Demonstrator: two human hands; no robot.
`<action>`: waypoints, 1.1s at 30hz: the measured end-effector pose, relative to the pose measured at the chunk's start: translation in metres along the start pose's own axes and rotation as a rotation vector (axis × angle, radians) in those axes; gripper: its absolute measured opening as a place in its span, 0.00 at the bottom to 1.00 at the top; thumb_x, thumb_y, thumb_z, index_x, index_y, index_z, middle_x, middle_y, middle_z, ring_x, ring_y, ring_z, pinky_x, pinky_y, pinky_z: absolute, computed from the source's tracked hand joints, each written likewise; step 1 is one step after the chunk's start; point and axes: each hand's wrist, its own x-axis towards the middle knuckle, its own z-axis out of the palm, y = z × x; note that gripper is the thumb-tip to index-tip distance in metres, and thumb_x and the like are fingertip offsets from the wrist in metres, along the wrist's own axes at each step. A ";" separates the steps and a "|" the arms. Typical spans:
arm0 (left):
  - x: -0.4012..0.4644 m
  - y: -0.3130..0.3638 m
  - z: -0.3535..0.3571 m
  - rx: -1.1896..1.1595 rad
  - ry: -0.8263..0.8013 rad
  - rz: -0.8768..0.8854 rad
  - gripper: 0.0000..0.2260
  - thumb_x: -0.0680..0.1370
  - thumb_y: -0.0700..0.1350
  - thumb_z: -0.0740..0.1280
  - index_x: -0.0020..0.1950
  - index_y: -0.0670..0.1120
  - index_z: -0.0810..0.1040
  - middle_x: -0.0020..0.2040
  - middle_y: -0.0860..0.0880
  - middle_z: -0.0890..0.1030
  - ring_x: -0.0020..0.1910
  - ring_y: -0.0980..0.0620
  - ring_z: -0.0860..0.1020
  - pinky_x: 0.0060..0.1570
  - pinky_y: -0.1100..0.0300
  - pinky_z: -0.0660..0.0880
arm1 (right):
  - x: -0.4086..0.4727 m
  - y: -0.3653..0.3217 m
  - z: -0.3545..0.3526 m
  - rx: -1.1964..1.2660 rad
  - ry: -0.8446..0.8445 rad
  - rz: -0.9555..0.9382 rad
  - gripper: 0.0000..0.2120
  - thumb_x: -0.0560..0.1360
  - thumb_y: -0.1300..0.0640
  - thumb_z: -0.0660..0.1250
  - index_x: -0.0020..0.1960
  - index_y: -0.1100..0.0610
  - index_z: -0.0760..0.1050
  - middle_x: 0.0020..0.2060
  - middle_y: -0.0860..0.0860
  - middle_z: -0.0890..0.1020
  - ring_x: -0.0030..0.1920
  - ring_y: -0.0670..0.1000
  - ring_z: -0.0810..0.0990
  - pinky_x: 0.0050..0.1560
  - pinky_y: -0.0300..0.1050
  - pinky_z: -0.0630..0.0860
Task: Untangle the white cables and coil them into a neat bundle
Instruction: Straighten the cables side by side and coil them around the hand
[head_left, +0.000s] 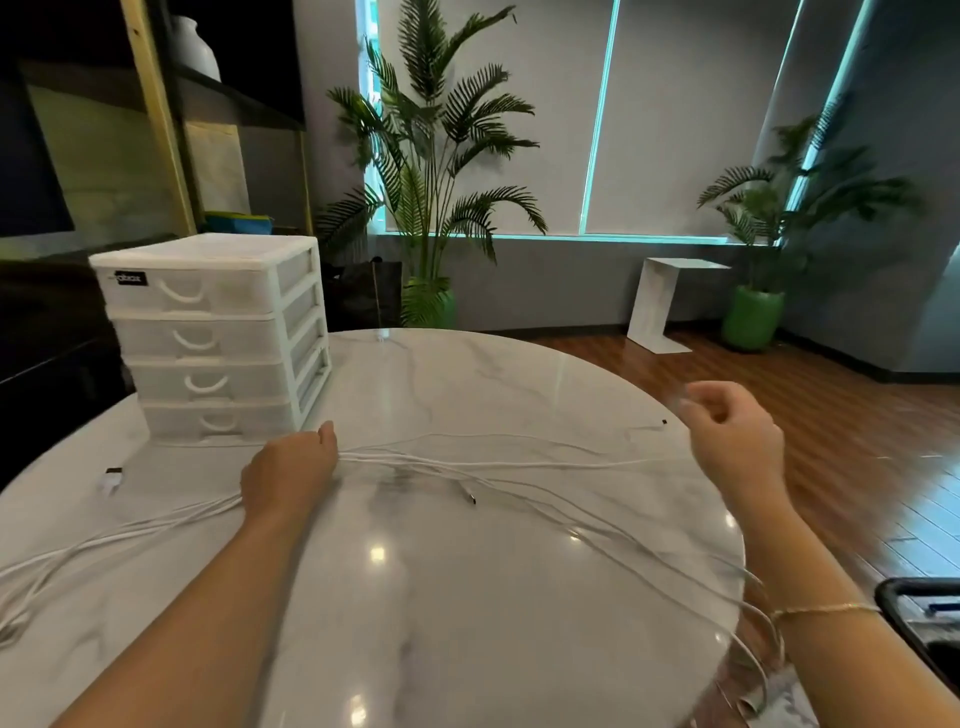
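Marble table (467, 597) is carrying a white drawer unit (218, 338) standing just beyond our left hand (291, 473). That hand's fingers are curling round the white cables (441, 465), which are trailing across the tabletop to both sides. Our right hand (727, 441) is hovering blurred, fingers loosely curled; we cannot tell whether it is pinching a strand.

Drawer box (218, 332): stood on the table (467, 597), at the far left edge.
Cables (467, 462): lay across the table's middle, running from the left edge to the right edge.
Left hand (288, 475): was on the cables, just before the drawer box.
Right hand (730, 441): was above the right edge.
Plug (112, 478): lay near the left edge.
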 end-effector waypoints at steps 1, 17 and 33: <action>0.000 0.000 -0.001 0.001 -0.005 0.009 0.25 0.82 0.54 0.49 0.52 0.39 0.80 0.53 0.37 0.80 0.52 0.38 0.77 0.52 0.52 0.70 | 0.000 -0.007 0.018 -0.070 -0.087 -0.057 0.15 0.77 0.58 0.65 0.62 0.58 0.73 0.58 0.55 0.78 0.51 0.48 0.73 0.50 0.42 0.69; 0.013 -0.002 0.003 0.018 -0.047 0.187 0.24 0.82 0.56 0.49 0.49 0.45 0.82 0.50 0.43 0.82 0.52 0.42 0.78 0.49 0.55 0.71 | -0.047 -0.054 0.229 -0.451 -0.905 -0.516 0.15 0.80 0.51 0.56 0.63 0.55 0.72 0.59 0.57 0.78 0.60 0.58 0.74 0.56 0.47 0.69; 0.026 -0.007 0.013 0.028 -0.115 0.156 0.26 0.82 0.56 0.49 0.49 0.42 0.81 0.51 0.42 0.81 0.52 0.41 0.77 0.49 0.55 0.70 | 0.058 0.021 0.113 -0.903 -0.681 -0.508 0.21 0.77 0.36 0.53 0.39 0.52 0.66 0.40 0.52 0.77 0.46 0.55 0.77 0.41 0.43 0.68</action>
